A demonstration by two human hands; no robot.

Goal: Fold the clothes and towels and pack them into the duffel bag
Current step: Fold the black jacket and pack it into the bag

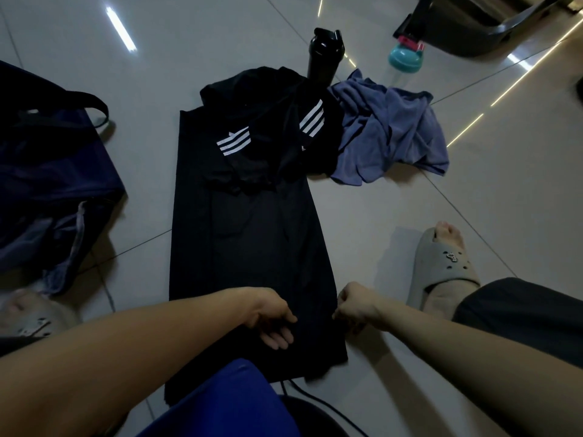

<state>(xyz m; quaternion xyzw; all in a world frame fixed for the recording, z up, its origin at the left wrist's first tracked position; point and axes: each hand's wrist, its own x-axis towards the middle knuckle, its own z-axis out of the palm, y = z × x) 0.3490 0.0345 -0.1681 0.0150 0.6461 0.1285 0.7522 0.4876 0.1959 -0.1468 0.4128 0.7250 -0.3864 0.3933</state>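
Observation:
A long black garment (246, 247) lies flat on the tiled floor in front of me. A second black garment with white stripes (271, 137) is bunched across its far end. My left hand (274, 320) rests on the near part of the flat garment, fingers extended and spread. My right hand (353, 307) is curled at the garment's right edge and pinches the fabric there. A crumpled blue-grey towel (391, 130) lies to the right of the striped garment. The dark navy duffel bag (47, 171) sits open at the left.
A black shaker bottle (325, 55) stands beyond the clothes, and a teal bottle (405, 56) stands further right. A dark bin or chair base (473, 23) is at the top right. My feet in grey slippers (444, 266) flank the garment. A black cable (318, 402) runs near my knees.

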